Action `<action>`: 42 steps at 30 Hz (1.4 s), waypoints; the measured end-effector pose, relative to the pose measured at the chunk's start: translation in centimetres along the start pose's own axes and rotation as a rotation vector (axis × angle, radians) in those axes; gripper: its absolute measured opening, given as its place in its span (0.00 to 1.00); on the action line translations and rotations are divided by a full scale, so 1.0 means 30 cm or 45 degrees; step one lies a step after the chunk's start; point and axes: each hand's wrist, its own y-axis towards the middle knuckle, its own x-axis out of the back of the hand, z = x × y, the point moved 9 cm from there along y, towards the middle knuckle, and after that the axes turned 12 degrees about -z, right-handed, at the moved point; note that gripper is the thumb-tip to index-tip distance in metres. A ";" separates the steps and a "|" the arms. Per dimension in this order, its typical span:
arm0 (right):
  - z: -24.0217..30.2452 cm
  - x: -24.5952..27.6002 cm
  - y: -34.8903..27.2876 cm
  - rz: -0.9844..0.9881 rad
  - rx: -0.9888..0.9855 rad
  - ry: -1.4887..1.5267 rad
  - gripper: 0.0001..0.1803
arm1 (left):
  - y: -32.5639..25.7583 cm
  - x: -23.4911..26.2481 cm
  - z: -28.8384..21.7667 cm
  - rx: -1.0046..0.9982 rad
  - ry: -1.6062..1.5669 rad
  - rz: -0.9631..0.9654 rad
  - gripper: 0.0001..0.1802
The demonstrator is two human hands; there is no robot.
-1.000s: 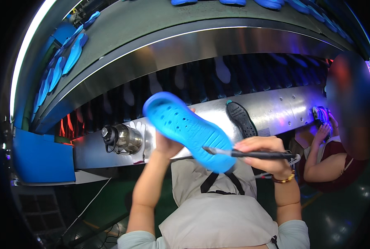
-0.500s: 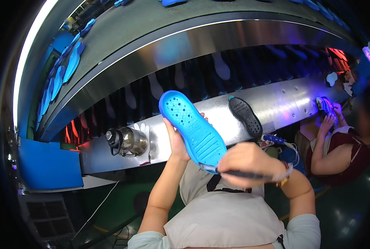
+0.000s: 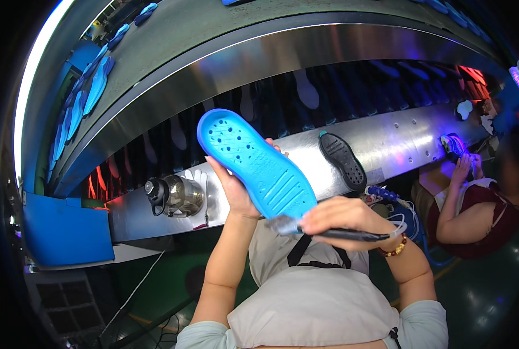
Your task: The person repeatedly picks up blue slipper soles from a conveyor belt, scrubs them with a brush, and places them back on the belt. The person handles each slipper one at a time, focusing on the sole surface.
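A bright blue shoe sole (image 3: 249, 157), with round holes at its far end and ribs toward the near end, is held up tilted by my left hand (image 3: 237, 189). My left thumb lies along its left edge, and fingertips show past its right edge. Closed around a brush with a black handle (image 3: 352, 234) is my right hand (image 3: 348, 216). The pale bristles are blurred and lie at the sole's near end; whether they touch it I cannot tell. A black sole (image 3: 344, 161) lies on the metal ledge (image 3: 399, 136) to the right of the blue one.
A dark-lidded clear bottle (image 3: 178, 196) stands on the ledge at left, beside a white glove-like item (image 3: 202, 180). Beyond rises a conveyor belt (image 3: 172, 52) with blue soles (image 3: 99, 84) along its left side. At right, a co-worker's hands (image 3: 466, 167) handle a shoe-like item.
The blue sole and my left hand have moved a little left and away from me. The brush head has swung left past the sole's near end, with my right hand shifting slightly.
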 end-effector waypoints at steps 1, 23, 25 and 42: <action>0.005 0.003 -0.008 0.069 -0.046 0.092 0.12 | -0.004 -0.009 -0.004 0.020 -0.041 0.009 0.51; -0.047 0.086 0.002 -0.486 -0.206 0.186 0.11 | -0.040 -0.077 0.048 -0.036 0.111 0.030 0.34; -0.018 0.080 0.030 -0.470 -0.161 -0.018 0.11 | -0.024 -0.071 0.042 -0.023 0.027 -0.031 0.34; 0.102 -0.032 0.047 0.219 0.157 0.023 0.11 | -0.005 -0.120 0.057 0.419 0.027 0.045 0.26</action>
